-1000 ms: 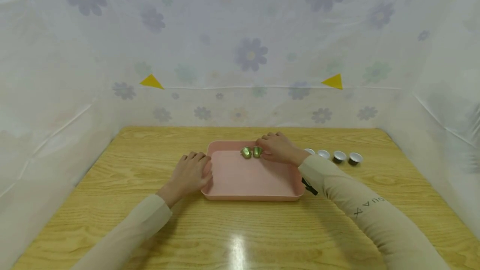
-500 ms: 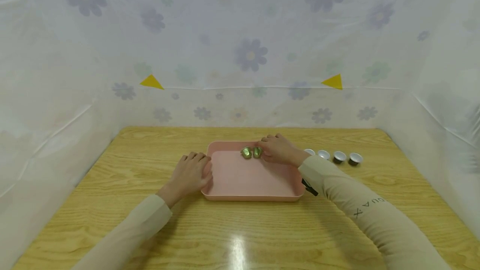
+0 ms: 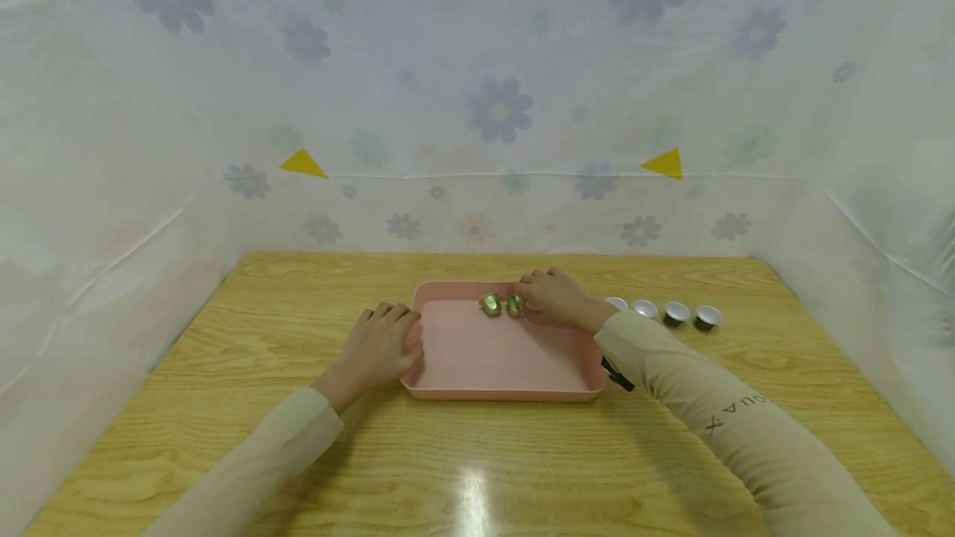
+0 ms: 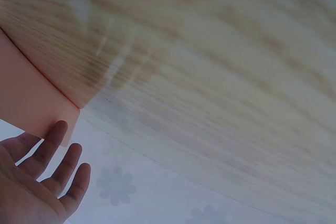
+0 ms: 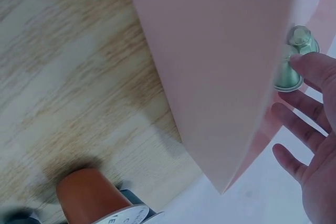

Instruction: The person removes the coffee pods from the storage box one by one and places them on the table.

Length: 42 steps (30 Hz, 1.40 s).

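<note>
My left hand (image 3: 379,344) grips the left wall of the pink tray (image 3: 507,363); in the left wrist view its thumb goes behind the wall and the index fingertip lies on the outer face. Two shiny green coffee capsules are near the tray's back edge. My right hand (image 3: 555,298) reaches over the tray's back right and pinches the right-hand capsule (image 3: 515,305) between thumb and index finger, the other fingers loosely spread. Just left of it, the second green capsule (image 3: 490,304) lies tipped on its side. The tray wall partly hides both in the right wrist view.
Right of the tray, several dark coffee capsules (image 3: 676,313) with white lids stand in a row, partly behind the right forearm. One shows orange-brown (image 5: 92,198) in the right wrist view. Flower-printed curtains (image 3: 500,106) enclose the wooden table (image 3: 477,454) at the back and sides.
The capsule at my right hand has turned a little and shifted slightly right, as has that hand. The left hand, the tray and the other capsules look the same.
</note>
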Each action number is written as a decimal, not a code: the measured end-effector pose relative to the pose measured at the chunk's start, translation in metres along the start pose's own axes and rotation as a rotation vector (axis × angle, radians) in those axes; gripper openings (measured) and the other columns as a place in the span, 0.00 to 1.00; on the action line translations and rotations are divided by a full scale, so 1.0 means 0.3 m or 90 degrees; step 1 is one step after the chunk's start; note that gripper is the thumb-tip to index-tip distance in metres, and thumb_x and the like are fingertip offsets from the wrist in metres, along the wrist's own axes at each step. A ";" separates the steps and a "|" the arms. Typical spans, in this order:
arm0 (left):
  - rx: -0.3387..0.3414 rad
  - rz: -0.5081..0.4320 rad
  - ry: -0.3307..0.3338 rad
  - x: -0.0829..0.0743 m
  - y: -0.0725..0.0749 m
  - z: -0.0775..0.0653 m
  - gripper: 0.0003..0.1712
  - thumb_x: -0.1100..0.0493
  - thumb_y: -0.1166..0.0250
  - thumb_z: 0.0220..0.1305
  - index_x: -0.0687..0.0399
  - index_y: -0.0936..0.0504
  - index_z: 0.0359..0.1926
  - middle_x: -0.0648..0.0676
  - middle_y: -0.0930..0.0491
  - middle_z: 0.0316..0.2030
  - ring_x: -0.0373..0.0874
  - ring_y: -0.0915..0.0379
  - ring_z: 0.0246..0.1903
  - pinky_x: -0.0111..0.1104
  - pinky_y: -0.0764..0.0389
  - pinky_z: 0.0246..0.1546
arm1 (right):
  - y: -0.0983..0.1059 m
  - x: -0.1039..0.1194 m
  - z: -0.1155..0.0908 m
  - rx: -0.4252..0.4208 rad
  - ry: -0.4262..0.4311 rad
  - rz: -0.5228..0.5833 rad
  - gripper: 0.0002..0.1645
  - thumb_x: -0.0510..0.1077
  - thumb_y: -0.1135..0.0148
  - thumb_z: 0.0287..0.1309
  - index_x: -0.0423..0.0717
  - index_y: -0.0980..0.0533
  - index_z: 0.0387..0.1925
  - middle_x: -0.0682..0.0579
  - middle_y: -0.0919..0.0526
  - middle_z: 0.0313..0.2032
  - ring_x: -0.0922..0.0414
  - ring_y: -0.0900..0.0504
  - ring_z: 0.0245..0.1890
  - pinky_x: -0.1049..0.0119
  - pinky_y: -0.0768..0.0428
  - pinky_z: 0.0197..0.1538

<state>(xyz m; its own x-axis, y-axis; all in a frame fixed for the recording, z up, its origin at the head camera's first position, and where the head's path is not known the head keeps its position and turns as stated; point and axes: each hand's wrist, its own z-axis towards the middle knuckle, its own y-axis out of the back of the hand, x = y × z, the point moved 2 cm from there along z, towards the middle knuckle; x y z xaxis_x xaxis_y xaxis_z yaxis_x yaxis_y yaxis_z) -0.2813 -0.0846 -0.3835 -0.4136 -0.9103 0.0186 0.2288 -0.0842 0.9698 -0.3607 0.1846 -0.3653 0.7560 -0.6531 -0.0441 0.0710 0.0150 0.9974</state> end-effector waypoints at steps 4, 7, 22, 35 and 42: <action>-0.004 -0.008 0.000 0.004 -0.006 0.000 0.23 0.47 0.43 0.57 0.54 0.23 0.51 0.53 0.23 0.48 0.53 0.30 0.49 0.46 0.28 0.48 | 0.001 0.000 -0.006 -0.003 0.005 -0.005 0.20 0.45 0.39 0.54 0.50 0.27 0.50 0.49 0.20 0.42 0.50 0.23 0.44 0.49 0.26 0.49; -0.007 -0.012 -0.002 0.005 -0.008 0.000 0.23 0.47 0.42 0.57 0.54 0.23 0.50 0.53 0.23 0.48 0.53 0.29 0.49 0.46 0.28 0.48 | 0.003 -0.001 -0.011 -0.007 0.010 -0.002 0.19 0.45 0.38 0.54 0.50 0.27 0.49 0.49 0.20 0.43 0.49 0.23 0.44 0.49 0.26 0.48; -0.014 0.007 -0.007 -0.001 -0.001 -0.003 0.22 0.48 0.42 0.57 0.54 0.22 0.49 0.53 0.23 0.47 0.52 0.29 0.48 0.46 0.27 0.48 | -0.006 -0.001 -0.012 -0.011 0.017 0.001 0.20 0.45 0.38 0.54 0.52 0.28 0.49 0.52 0.19 0.44 0.51 0.23 0.44 0.52 0.27 0.48; -0.010 0.010 -0.002 0.002 -0.001 -0.001 0.23 0.47 0.42 0.57 0.54 0.22 0.49 0.53 0.23 0.47 0.52 0.29 0.48 0.46 0.27 0.48 | -0.009 -0.007 -0.014 -0.004 0.028 -0.009 0.20 0.42 0.39 0.54 0.53 0.26 0.50 0.52 0.20 0.47 0.51 0.23 0.43 0.51 0.26 0.47; -0.011 0.008 -0.006 0.001 0.002 -0.001 0.22 0.48 0.42 0.57 0.54 0.22 0.49 0.53 0.23 0.47 0.52 0.29 0.48 0.46 0.27 0.48 | -0.006 -0.003 -0.022 -0.012 0.027 -0.020 0.20 0.43 0.39 0.54 0.53 0.26 0.51 0.51 0.20 0.48 0.49 0.23 0.42 0.51 0.26 0.45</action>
<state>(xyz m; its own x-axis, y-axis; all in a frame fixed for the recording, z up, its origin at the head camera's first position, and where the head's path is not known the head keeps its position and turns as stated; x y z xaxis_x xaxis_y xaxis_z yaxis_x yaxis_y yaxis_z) -0.2810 -0.0851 -0.3831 -0.4181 -0.9078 0.0332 0.2499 -0.0797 0.9650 -0.3572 0.1902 -0.3674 0.7798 -0.6211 -0.0780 0.1066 0.0091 0.9943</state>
